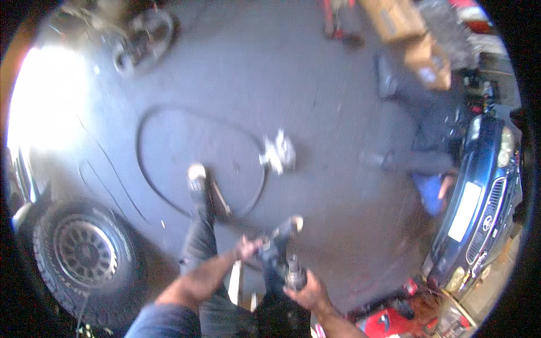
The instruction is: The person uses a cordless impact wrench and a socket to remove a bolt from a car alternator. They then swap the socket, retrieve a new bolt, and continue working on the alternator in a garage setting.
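My right hand (pixel 309 293) is closed around a grey metal cylindrical part (pixel 295 276), with a narrower stub pointing away from me. My left hand (pixel 249 247) reaches across in front of my legs, close to a dark greyish shape (pixel 273 251) by my right shoe (pixel 291 226). Blur hides whether its fingers grip that shape. On the floor ahead, a long black hose or cable (pixel 138 141) lies in a wide loop around my left shoe (pixel 196 172). A crumpled whitish rag or plastic piece (pixel 278 152) rests at the loop's right side.
A large off-road wheel (pixel 84 250) lies at the left. To the right, a person in dark clothes (pixel 417 160) lies beside a blue car front (pixel 479 186). Cardboard boxes (pixel 428 62) are at far right, a red jack-like tool (pixel 333 22) beyond, and red items (pixel 389 322) near right.
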### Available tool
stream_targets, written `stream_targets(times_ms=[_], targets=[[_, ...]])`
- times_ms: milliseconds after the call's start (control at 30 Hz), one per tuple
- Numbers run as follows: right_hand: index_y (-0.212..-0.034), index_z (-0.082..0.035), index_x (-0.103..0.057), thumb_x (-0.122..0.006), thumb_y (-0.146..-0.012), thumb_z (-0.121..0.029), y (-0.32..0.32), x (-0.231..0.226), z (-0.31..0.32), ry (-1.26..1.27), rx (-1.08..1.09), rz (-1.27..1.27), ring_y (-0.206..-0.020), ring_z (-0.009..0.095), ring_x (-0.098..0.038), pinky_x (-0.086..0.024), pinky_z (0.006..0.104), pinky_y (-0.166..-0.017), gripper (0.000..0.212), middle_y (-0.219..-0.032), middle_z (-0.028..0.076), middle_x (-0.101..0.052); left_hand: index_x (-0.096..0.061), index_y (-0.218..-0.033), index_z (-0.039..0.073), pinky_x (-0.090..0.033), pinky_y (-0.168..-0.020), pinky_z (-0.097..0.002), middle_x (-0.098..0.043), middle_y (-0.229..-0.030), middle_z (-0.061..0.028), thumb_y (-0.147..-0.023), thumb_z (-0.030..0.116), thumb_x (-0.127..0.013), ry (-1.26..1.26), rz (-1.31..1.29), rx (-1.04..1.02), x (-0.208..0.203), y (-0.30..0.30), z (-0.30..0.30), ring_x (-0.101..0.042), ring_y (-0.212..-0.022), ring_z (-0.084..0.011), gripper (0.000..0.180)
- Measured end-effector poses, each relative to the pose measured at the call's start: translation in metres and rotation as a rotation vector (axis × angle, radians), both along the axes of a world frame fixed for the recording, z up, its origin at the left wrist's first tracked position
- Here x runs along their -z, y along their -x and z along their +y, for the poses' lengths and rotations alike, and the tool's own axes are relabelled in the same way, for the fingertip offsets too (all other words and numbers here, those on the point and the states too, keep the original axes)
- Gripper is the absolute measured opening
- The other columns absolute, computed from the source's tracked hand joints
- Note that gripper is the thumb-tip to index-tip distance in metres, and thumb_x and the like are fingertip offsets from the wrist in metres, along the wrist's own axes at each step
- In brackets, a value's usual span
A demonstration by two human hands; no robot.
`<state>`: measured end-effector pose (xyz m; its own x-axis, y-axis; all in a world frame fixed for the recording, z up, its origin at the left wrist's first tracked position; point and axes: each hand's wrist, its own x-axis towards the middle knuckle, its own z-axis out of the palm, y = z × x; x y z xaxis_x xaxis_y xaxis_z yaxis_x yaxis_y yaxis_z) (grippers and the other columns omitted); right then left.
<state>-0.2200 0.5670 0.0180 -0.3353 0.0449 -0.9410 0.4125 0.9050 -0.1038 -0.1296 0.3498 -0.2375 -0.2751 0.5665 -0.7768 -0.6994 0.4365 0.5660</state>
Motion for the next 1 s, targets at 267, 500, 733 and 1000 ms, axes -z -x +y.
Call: stream_targets(times_ms=[267,500,733,1000], targets=[[-0.133,-0.005,-0.042,-0.085,-0.067,-0.026,0.110,-0.237,-0.115,0.511,0.136,0.545,-0.109,0.038,-0.060,-0.050,0.0456,-0.092,0.082,-0.119,0.023,-0.060,-0.058,-0.123,-0.004,-0.044,-0.099,-0.0333,-0.060,-0.127,-0.0165,-0.088,0.050,-0.062,0.508,-0.168,-0.385,-0.278,0.140,-0.144,-0.058,-0.116,-0.0253,0.064],[-0.133,-0.003,-0.042,-0.083,-0.070,-0.038,0.217,-0.318,-0.182,0.657,0.362,0.689,-0.107,0.030,-0.061,-0.049,0.0415,-0.093,0.083,-0.116,0.018,-0.061,-0.041,-0.143,0.009,-0.043,-0.103,-0.0377,-0.058,-0.128,-0.0203,-0.081,0.062,-0.065,0.522,0.417,-0.441,-0.481,0.322,-0.246,-0.055,-0.122,-0.0295,0.085],[-0.127,-0.002,-0.048,-0.086,-0.066,-0.034,0.425,-0.323,-0.147,0.781,0.321,0.738,-0.104,0.024,-0.061,-0.048,0.0387,-0.095,0.079,-0.113,0.014,-0.063,-0.043,-0.140,0.007,-0.046,-0.099,-0.0386,-0.059,-0.126,-0.0182,-0.082,0.058,-0.066,0.240,0.794,-0.484,-0.524,0.503,-0.250,-0.058,-0.115,-0.0283,0.081],[-0.130,-0.005,-0.046,-0.084,-0.068,-0.032,0.694,-0.367,-0.191,0.794,-0.394,0.937,-0.108,0.031,-0.062,-0.049,0.0401,-0.094,0.078,-0.117,0.018,-0.062,-0.057,-0.123,-0.009,-0.051,-0.089,-0.0369,-0.065,-0.115,-0.0207,-0.075,0.062,-0.071,0.438,0.183,-0.884,-0.517,0.732,-0.243,-0.064,-0.103,-0.0285,0.087]])
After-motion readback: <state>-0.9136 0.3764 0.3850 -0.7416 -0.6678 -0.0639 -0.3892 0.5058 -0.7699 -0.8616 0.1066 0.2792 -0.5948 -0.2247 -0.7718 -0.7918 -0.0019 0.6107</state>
